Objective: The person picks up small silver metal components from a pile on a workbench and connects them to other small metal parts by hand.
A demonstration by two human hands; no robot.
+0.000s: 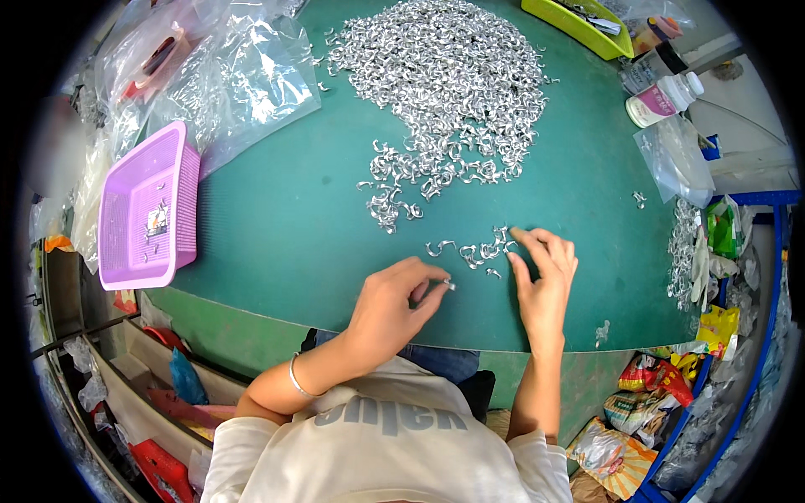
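Head view: left hand (394,306) pinches metal clip (450,286); right hand (545,272) beside.

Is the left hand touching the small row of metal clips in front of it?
Apart. The head view shows the left hand pinching one separate clip, with bare green mat between it and the row of clips.

A green table (285,226) with a rounded front edge is seen filling most of the view, evenly lit from above. Below its left side, open shelves (126,369) crowded with red and blue items are seen. At the right, a blue metal frame (767,335) is seen, stuffed with coloured wrappers and clear bags. A pale surface (755,109) is seen at the upper right.
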